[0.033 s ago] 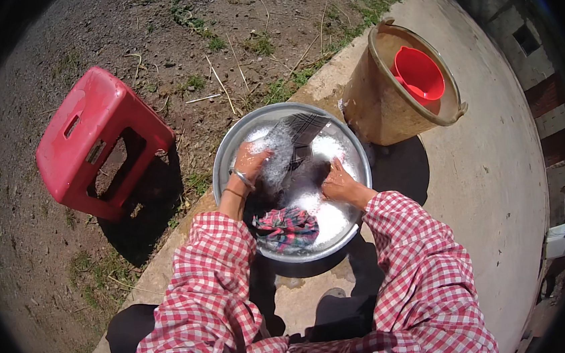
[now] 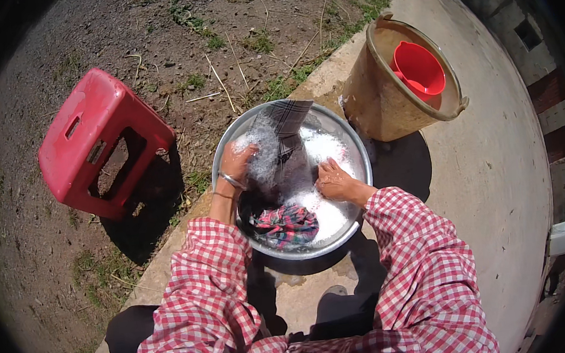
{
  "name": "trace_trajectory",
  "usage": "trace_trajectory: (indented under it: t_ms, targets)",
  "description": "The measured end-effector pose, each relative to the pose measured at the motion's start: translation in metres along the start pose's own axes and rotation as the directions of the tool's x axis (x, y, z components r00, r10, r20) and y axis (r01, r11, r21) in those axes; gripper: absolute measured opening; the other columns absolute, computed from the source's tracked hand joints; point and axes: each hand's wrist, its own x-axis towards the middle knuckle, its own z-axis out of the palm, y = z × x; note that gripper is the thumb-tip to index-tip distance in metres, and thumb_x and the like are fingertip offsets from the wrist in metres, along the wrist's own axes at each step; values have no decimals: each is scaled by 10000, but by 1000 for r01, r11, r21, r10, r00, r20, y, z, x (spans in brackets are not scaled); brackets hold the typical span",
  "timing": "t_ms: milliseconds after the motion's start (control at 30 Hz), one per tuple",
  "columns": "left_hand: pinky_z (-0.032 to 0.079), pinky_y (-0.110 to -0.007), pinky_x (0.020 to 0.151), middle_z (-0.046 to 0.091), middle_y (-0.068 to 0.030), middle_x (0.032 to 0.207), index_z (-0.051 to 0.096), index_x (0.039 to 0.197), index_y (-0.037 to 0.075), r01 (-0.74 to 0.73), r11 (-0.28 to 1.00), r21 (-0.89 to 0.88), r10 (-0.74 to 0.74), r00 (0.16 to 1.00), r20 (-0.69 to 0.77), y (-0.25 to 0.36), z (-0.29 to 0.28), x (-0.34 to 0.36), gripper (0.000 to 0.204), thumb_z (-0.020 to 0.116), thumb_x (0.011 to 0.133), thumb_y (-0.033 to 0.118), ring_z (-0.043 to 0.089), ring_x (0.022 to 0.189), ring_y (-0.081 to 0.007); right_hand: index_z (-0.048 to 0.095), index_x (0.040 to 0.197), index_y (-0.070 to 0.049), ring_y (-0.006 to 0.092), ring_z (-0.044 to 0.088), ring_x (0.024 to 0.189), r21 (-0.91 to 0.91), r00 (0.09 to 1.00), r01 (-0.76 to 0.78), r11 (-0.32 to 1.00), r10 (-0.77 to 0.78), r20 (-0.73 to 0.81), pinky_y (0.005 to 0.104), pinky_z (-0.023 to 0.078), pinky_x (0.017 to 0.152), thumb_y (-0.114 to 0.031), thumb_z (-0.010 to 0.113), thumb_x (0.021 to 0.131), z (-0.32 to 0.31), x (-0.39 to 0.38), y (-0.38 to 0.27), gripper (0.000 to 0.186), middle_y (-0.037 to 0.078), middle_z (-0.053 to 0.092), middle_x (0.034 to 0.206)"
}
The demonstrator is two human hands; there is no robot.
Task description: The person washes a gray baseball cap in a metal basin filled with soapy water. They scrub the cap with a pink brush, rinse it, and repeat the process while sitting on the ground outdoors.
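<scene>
A round metal basin (image 2: 360,153) holds white suds (image 2: 323,146) and wet cloth. Inside it, a dark checked cloth (image 2: 289,119) runs across the middle, its far end against the far rim. My left hand (image 2: 234,162), with a silver bangle at the wrist, is closed on the foam-covered left side of this cloth. On the cloth's right edge, amid foam, my right hand (image 2: 337,181) is closed with its fingers bent; the fingertips are partly hidden. A crumpled red, green and black plaid cloth (image 2: 287,225) lies at the near side of the basin.
To the left, a red plastic stool (image 2: 84,140) stands on dirt. A worn tan bucket (image 2: 373,94) with a red scoop (image 2: 419,67) inside is just beyond the basin on the right. Concrete paving (image 2: 482,159) stretches along the right, with a wall at its far side.
My left hand has shifted slightly left and away from me. The dark cloth's far end now rises up to the far rim. My right hand has moved slightly left.
</scene>
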Motion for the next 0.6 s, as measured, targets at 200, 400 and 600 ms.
trace_trajectory:
  t_ms: [200,400,600]
  targets:
    - [477,-318,707,594,-74,929,514,1041,2,-93,898,-429,19,985,-174,75,10,-64,266,525,805,125,583,809,-182,528,914,-85,256,511,894,-107,894,289,951,-308,-326,388,392,777,-224,429,815,10,-17,12,198,123,526,898]
    - [477,-320,731,589,-80,921,512,1033,-1,-247,882,-401,73,912,-403,83,31,-107,243,523,823,121,582,808,-188,545,757,-96,262,542,693,-112,887,222,968,-249,-390,365,422,611,-157,497,758,0,-25,44,78,80,545,708]
    - [378,-254,521,522,15,650,554,720,7,100,974,202,2,891,-453,53,16,-130,95,552,700,100,457,574,-81,567,798,1,314,598,697,54,937,-80,995,93,-336,398,476,573,-80,492,738,-52,-26,63,126,161,590,759]
